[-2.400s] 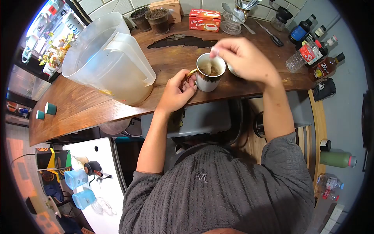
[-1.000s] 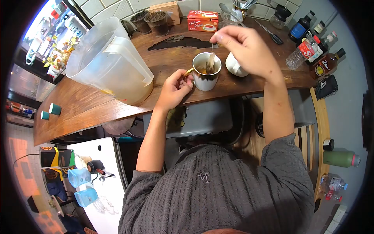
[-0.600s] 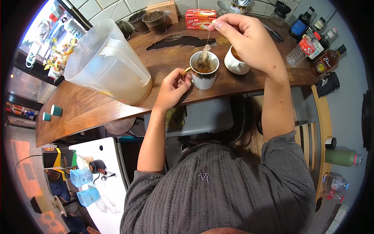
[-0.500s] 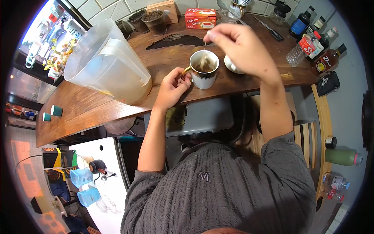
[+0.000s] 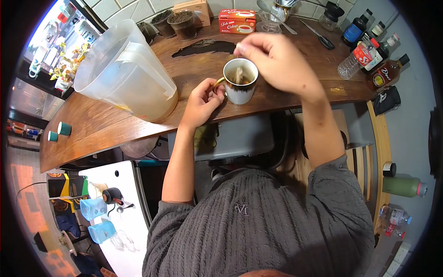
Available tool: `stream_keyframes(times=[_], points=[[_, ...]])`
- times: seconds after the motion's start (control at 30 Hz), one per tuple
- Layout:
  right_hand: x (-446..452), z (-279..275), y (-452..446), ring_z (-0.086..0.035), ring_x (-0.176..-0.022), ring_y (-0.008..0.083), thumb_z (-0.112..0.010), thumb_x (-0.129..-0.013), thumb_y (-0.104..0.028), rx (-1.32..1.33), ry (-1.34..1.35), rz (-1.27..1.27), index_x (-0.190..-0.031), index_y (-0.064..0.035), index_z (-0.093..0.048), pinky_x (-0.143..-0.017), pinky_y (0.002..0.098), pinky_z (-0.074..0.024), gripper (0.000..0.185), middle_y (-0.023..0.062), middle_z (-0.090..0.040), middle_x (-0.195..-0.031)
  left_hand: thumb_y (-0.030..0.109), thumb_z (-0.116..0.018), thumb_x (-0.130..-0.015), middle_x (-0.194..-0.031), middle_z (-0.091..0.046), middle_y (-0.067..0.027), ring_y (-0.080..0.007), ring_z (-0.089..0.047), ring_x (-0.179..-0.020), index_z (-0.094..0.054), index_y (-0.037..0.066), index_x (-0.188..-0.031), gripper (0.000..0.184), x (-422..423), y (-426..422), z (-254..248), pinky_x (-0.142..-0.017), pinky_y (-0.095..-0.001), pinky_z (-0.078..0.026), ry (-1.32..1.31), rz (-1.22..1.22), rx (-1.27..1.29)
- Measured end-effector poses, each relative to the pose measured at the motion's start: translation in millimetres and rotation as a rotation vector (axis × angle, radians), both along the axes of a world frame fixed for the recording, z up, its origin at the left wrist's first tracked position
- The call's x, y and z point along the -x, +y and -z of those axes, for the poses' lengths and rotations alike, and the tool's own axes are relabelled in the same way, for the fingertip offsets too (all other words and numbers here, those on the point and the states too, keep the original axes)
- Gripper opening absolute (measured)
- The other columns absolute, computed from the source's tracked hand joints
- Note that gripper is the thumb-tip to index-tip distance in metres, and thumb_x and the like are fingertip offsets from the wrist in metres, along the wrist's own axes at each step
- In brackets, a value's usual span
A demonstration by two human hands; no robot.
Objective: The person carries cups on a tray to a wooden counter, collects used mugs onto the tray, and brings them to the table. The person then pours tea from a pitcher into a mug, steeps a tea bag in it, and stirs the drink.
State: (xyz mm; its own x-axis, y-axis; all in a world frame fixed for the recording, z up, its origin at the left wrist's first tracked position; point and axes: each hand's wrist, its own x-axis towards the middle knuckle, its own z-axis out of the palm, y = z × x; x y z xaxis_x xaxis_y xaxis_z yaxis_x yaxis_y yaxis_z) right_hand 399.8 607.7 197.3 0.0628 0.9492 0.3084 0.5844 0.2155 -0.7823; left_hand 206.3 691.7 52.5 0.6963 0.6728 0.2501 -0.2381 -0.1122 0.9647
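A white mug [image 5: 238, 95] with a gold handle and a dark, gold-edged pattern stands upright near the counter's front edge. My left hand [image 5: 202, 102] is closed around its handle. Above the rim, my right hand [image 5: 279, 60] pinches the string of a tea bag between thumb and finger. The tea bag [image 5: 239, 75] hangs inside the mug, its lower part in brownish liquid. Behind the mug sits a red tea box [image 5: 236, 22].
A large clear plastic pitcher [image 5: 124, 74] stands left of my left hand. Pots of soil [image 5: 182, 25] line the wall. Scissors [image 5: 318, 34], a spoon [image 5: 277, 16] and several bottles [image 5: 357, 60] are at the back right. Two green cups [image 5: 64, 128] are far left.
My right hand has moved slightly left and down, and the tea bag sits a little lower in the mug. The white object beside the mug is now hidden behind that hand.
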Motion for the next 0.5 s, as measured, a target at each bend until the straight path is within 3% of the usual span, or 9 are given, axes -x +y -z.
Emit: stream_keyframes(times=[0.1, 0.17, 0.2, 0.23, 0.3, 0.33, 0.43, 0.5], points=[[3, 20, 5, -0.058, -0.075, 0.0071, -0.056, -0.094, -0.016, 0.119, -0.019, 0.035, -0.095, 0.0033, -0.066, -0.068, 0.0237, -0.0475, 0.022, 0.0028, -0.067, -0.081, -0.002, -0.056, -0.083, -0.085, -0.052, 0.0045, 0.0002, -0.044, -0.073, -0.055, 0.001, -0.101, 0.018, 0, 1, 2, -0.065, -0.0144, -0.036, 0.002, -0.005, -0.002], [0, 21, 10, -0.058, -0.061, 0.0108, -0.057, -0.091, -0.02, -0.103, 0.088, 0.027, -0.091, 0.0013, -0.068, -0.059, 0.0289, -0.0451, 0.024, 0.0079, -0.066, -0.068, -0.002, -0.055, -0.083, -0.085, -0.052, 0.0043, 0.0, -0.044, -0.073, -0.055, 0.001, -0.101, 0.019, 1, 4, 5, -0.065, -0.0144, -0.036, 0.002, 0.001, 0.001], [0, 11, 8, -0.056, -0.061, 0.0092, -0.057, -0.091, -0.021, -0.17, 0.105, 0.038, -0.09, 0.0011, -0.068, -0.058, 0.0284, -0.0443, 0.025, 0.006, -0.064, -0.066, -0.002, -0.055, -0.082, -0.085, -0.052, 0.0042, -0.0001, -0.045, -0.072, -0.055, 0.001, -0.102, 0.019, 1, 4, 7, -0.065, -0.0144, -0.036, 0.003, 0.011, 0.004], [-3, -3, 3, -0.055, -0.062, 0.0086, -0.057, -0.092, -0.022, -0.18, 0.033, 0.056, -0.09, 0.0009, -0.068, -0.059, 0.0274, -0.0448, 0.026, 0.005, -0.063, -0.067, -0.002, -0.055, -0.082, -0.085, -0.052, 0.0042, -0.0001, -0.045, -0.072, -0.055, 0.001, -0.102, 0.019, 1, 4, 7, -0.065, -0.0144, -0.036, 0.005, 0.012, 0.01], [-7, -13, 2, -0.057, -0.078, 0.0063, -0.056, -0.095, -0.016, -0.267, 0.151, -0.008, -0.098, 0.0023, -0.067, -0.072, 0.0225, -0.0463, 0.022, 0.0021, -0.068, -0.086, -0.003, -0.055, -0.082, -0.085, -0.053, 0.0041, -0.0001, -0.044, -0.072, -0.056, 0.001, -0.102, 0.021, 1, 3, 4, -0.064, -0.0145, -0.036, 0.001, 0.007, -0.004], [-7, -21, -6, -0.057, -0.077, 0.0062, -0.055, -0.095, -0.016, -0.128, 0.144, 0.044, -0.099, 0.0021, -0.067, -0.071, 0.0221, -0.0461, 0.021, 0.0021, -0.068, -0.086, -0.003, -0.055, -0.082, -0.085, -0.053, 0.0041, -0.0001, -0.044, -0.072, -0.056, 0.001, -0.102, 0.021, 1, 3, 4, -0.064, -0.0145, -0.036, 0.001, 0.01, -0.003], [-3, -3, -6, -0.056, -0.073, 0.0055, -0.056, -0.095, -0.017, -0.148, 0.006, 0.076, -0.098, 0.0022, -0.067, -0.067, 0.022, -0.0456, 0.022, 0.0017, -0.067, -0.084, -0.003, -0.055, -0.081, -0.085, -0.052, 0.0043, 0.0, -0.044, -0.071, -0.056, 0.001, -0.101, 0.02, 1, 3, 3, -0.064, -0.0143, -0.036, -0.002, 0.011, -0.011], [1, 12, -3, -0.056, -0.073, 0.0055, -0.055, -0.095, -0.017, -0.009, 0.067, 0.069, -0.096, 0.0018, -0.067, -0.065, 0.0226, -0.0466, 0.022, 0.0013, -0.066, -0.081, -0.003, -0.056, -0.081, -0.084, -0.052, 0.0045, 0.0001, -0.043, -0.07, -0.055, 0.001, -0.101, 0.02, 1, 1, 1, -0.062, -0.0142, -0.035, 0.01, -0.002, -0.024]])
